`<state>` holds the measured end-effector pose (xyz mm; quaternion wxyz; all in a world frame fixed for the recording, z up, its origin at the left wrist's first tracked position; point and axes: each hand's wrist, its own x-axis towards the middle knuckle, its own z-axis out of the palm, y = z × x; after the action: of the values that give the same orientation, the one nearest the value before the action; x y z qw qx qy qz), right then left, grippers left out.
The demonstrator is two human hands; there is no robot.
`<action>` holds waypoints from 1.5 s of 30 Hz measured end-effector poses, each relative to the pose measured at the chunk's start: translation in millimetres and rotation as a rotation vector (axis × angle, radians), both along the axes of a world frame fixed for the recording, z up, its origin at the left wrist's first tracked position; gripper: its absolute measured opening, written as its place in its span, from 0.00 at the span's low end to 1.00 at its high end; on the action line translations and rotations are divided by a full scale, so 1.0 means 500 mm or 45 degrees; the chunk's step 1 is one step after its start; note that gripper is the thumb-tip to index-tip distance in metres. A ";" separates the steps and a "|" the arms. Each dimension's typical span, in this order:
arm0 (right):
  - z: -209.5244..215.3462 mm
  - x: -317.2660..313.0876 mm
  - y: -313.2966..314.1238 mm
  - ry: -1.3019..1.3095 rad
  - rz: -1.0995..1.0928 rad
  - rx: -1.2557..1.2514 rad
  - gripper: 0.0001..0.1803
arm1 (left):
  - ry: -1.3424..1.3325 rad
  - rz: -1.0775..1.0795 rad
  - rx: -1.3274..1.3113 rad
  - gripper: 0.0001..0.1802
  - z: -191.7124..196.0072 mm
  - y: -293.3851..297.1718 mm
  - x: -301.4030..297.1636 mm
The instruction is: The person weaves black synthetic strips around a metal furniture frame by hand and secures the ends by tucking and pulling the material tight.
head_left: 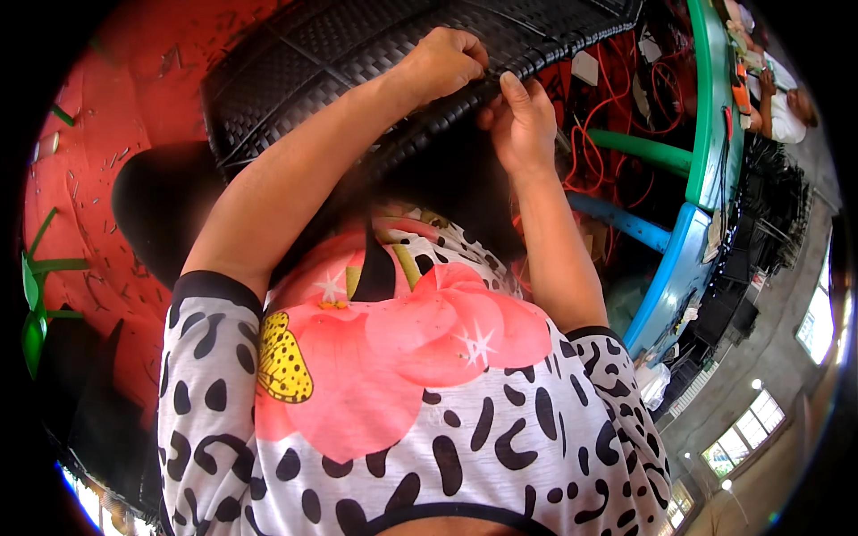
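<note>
A black woven panel, with a basket-like weave and a wrapped edge, leans across my lap in the head view. My left hand is closed in a pinch right at that edge, its fingers curled down. What lies between those fingertips is too small to make out. Just to the right, my right hand grips the same edge, thumb up against it. The fingers of this hand curl beneath the panel and are partly hidden.
Scraps litter the red floor on the left. A green table edge and a blue one run along the right, with orange cords beside them. Another person is at the far right.
</note>
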<state>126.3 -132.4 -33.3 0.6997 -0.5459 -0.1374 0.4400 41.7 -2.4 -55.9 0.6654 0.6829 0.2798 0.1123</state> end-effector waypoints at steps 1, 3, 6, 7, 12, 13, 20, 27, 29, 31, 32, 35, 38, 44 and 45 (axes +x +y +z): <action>0.000 0.004 0.000 -0.001 0.004 0.003 0.13 | -0.001 0.004 0.003 0.06 0.005 0.003 -0.001; -0.002 0.010 0.000 0.029 0.072 0.031 0.13 | 0.086 -0.105 -0.042 0.06 0.019 0.015 -0.003; 0.000 0.005 0.000 -0.029 0.056 0.038 0.14 | 0.101 -0.174 -0.089 0.07 0.029 0.021 -0.002; 0.001 0.004 0.001 -0.025 0.057 0.039 0.14 | 0.106 -0.173 -0.089 0.07 0.032 0.025 0.000; 0.003 0.003 0.003 -0.099 0.092 0.007 0.15 | 0.168 -0.088 -0.162 0.13 0.012 0.026 0.030; 0.001 0.004 0.001 -0.096 0.084 0.005 0.15 | 0.173 -0.097 -0.163 0.13 0.005 0.022 0.027; -0.002 -0.002 0.002 -0.079 0.055 0.006 0.15 | 0.076 0.092 0.002 0.13 0.017 0.000 -0.004; 0.008 -0.002 -0.019 0.182 0.057 -0.038 0.11 | -0.060 0.180 0.251 0.13 -0.056 -0.018 0.010; 0.011 0.002 -0.015 0.094 0.078 -0.071 0.11 | -0.041 0.150 0.243 0.13 -0.051 -0.016 0.013; 0.008 0.003 -0.009 0.008 0.110 -0.104 0.12 | -0.067 0.103 0.227 0.14 -0.059 -0.002 0.010; 0.004 0.005 -0.004 -0.025 0.130 -0.109 0.12 | -0.094 0.052 0.210 0.14 -0.063 0.003 0.008; 0.004 0.006 -0.004 -0.047 0.128 -0.104 0.14 | 0.093 -0.172 -0.083 0.16 0.004 0.028 -0.003; -0.002 0.001 -0.003 -0.035 0.131 -0.080 0.15 | 0.093 -0.197 -0.037 0.17 0.000 0.035 0.003; -0.017 -0.006 -0.011 -0.046 0.146 0.020 0.16 | -0.187 0.006 0.072 0.13 -0.044 0.003 0.001; -0.017 -0.010 -0.018 -0.038 0.128 0.039 0.16 | -0.145 0.037 0.056 0.11 -0.034 -0.001 -0.004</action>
<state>121.4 -141.4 -41.8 0.6828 -0.5342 -0.1815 0.4642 39.5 -2.8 -72.9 0.6635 0.6856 0.2490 0.1668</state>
